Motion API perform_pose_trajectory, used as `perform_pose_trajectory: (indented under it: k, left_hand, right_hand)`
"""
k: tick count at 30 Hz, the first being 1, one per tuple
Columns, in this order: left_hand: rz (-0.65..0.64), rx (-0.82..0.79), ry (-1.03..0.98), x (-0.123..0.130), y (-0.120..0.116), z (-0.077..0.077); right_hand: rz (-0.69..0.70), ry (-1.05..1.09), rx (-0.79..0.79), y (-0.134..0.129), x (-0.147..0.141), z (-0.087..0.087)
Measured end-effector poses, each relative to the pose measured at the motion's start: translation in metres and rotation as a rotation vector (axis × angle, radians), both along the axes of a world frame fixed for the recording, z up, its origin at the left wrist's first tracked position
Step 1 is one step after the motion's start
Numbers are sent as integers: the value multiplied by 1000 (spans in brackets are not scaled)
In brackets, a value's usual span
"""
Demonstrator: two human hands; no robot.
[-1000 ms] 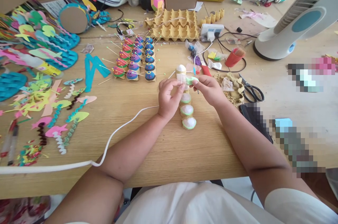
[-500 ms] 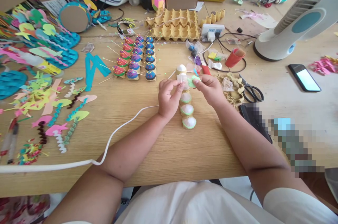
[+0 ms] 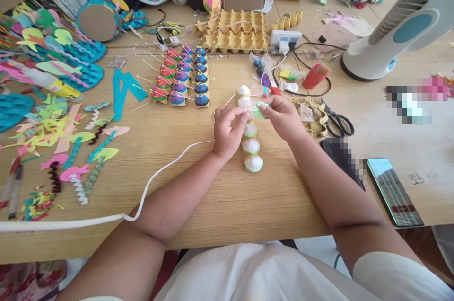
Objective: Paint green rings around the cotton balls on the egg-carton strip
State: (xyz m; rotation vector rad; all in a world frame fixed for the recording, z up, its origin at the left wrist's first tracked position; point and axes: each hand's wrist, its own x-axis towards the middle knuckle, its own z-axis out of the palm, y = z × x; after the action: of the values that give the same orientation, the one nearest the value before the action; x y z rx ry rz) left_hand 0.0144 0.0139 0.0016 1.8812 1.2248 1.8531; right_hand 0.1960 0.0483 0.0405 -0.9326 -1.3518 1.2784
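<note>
Pinched between the thumb and fingertips of my left hand (image 3: 230,130) is a translucent plastic bag (image 3: 244,106). My right hand (image 3: 283,116) closes on a light green lump of soft clay (image 3: 260,110), right beside the bag; whether the two are joined I cannot make out. Under both hands runs a strip of egg-carton cups, its white-topped domes showing at the far end (image 3: 243,90) and the near end (image 3: 254,164). Light green edging circles the nearer domes. The middle of the strip is hidden by my fingers and the bag.
Painted carton caterpillars (image 3: 181,78) with stick feelers stand left of centre. Paper fish and curly pipe cleaners (image 3: 80,173) cover the left side. Scissors (image 3: 338,119), a red cup (image 3: 316,76), a phone (image 3: 394,192) and a fan (image 3: 386,31) lie rightward. A white cable (image 3: 152,178) crosses the table.
My hands stay nearly in place over the strip. The green clay and the bag between my fingertips have shifted only slightly.
</note>
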Motion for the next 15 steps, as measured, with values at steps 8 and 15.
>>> perform_pose_trajectory:
  k: [8,15]
  left_hand:
    - [-13,-55,-45,4,-4,1]
    - [-7,16,12,0,-3,6]
  right_hand:
    - [-98,-186,177,-5,3,7]
    - [29,-238,55,-2,6,10]
